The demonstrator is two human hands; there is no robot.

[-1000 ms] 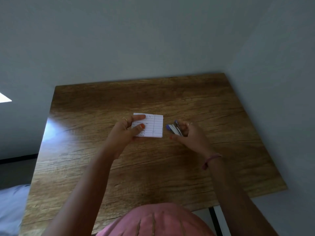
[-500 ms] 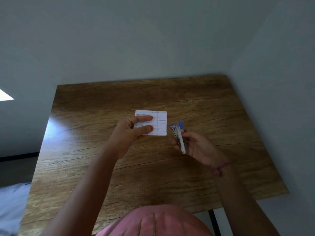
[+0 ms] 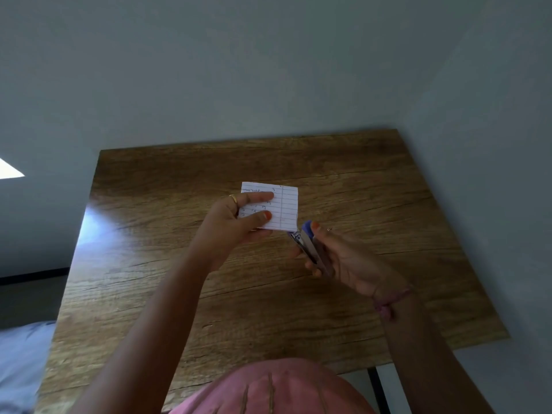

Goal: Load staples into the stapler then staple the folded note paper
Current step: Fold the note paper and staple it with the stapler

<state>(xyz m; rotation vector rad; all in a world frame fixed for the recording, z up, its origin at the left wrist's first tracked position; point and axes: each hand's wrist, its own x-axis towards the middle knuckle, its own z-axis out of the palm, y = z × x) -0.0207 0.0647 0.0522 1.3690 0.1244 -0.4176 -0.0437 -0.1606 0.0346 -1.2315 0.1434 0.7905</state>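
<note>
I am looking down at a wooden worktop (image 3: 167, 264) with a pronounced grain, set against a plain grey wall (image 3: 268, 70). Both of my hands are raised above the middle of it.

My left hand (image 3: 236, 222) pinches a small folded note paper (image 3: 283, 204), white with ruled lines and some handwriting. My thumb lies across its front near the lower edge, and my forefinger across the front higher up; the other fingers are hidden behind the sheet. A gold ring (image 3: 233, 199) shows on one finger, and the thumbnail is painted orange. The paper is held up off the worktop, its face turned toward me.

My right hand (image 3: 343, 258) is curled around a small stapler (image 3: 310, 246), metal with a blue top. Its nose points up and to the left, toward the lower right corner of the paper, and appears to meet that corner. My thumb, also with an orange nail, presses on the blue tip. I cannot tell whether the corner sits between the stapler's arms. A pinkish thread bracelet (image 3: 388, 300) circles my right wrist.

At the bottom edge, pink fabric (image 3: 268, 386) of my clothing fills the foreground.
</note>
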